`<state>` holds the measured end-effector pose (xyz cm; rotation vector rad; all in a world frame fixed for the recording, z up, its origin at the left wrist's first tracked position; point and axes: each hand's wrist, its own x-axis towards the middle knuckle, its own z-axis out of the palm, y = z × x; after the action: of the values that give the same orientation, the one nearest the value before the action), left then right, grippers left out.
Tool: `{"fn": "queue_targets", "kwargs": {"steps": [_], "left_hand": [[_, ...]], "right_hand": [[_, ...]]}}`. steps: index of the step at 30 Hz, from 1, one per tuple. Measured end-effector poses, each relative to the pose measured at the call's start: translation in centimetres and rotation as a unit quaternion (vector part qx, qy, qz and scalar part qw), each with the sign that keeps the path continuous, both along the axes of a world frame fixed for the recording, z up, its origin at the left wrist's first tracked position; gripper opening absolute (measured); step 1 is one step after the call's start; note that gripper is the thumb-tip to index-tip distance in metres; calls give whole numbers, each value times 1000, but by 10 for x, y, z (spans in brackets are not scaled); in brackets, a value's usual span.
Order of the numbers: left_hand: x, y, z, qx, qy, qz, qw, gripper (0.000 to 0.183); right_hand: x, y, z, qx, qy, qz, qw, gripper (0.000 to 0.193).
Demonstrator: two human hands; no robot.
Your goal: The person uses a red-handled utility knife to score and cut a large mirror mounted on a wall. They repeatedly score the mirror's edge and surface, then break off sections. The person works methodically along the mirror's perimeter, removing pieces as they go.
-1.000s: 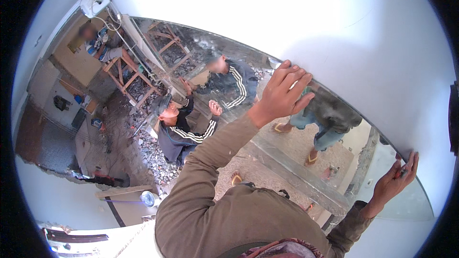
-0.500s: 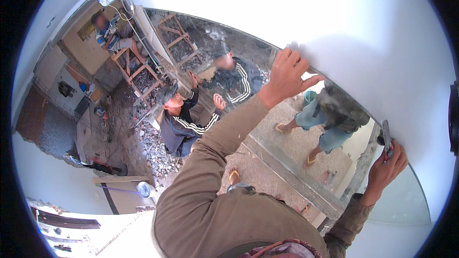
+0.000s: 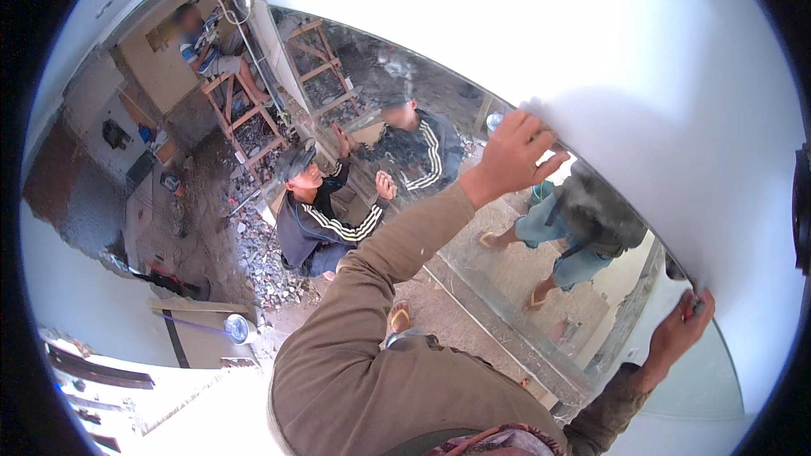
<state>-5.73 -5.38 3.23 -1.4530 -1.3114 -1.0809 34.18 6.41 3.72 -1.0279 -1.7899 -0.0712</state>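
A large mirror panel point(image 3: 473, 236) stands at a slant against the white wall, reflecting a person's legs and a co-worker. My left hand point(image 3: 515, 156) is curled over its top edge, thumb pointing right. At the panel's right end my right hand point(image 3: 681, 333) is closed around a small hand tool with a red part point(image 3: 694, 304); most of it is hidden in my fingers, so its kind is unclear. A co-worker in a dark jacket with white sleeve stripes point(image 3: 325, 211) squats at the mirror's left part, hands raised at the glass.
Another person point(image 3: 207, 46) sits on a wooden trestle point(image 3: 245, 118) at the back left. Broken rubble point(image 3: 270, 253) covers the floor behind the co-worker. A white bucket point(image 3: 240, 329) stands at left, and a ledge point(image 3: 498, 312) runs along the mirror's foot.
My right hand has moved slightly down, and the tool's metal bar that stuck up from it no longer shows. My left hand stays at the mirror's top edge. The view has shifted slightly.
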Motion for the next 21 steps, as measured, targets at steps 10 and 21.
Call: {"fn": "queue_targets", "kwargs": {"steps": [10,21], "left_hand": [[-40,-14,-17,19,-20,-6,1000,54],[-46,-7,-10,17,-9,-45,999,52]], "right_hand": [[-60,-33,86,-47,-184,147,971,47],[-283,-94,192,206,-368,227,878,35]]}}
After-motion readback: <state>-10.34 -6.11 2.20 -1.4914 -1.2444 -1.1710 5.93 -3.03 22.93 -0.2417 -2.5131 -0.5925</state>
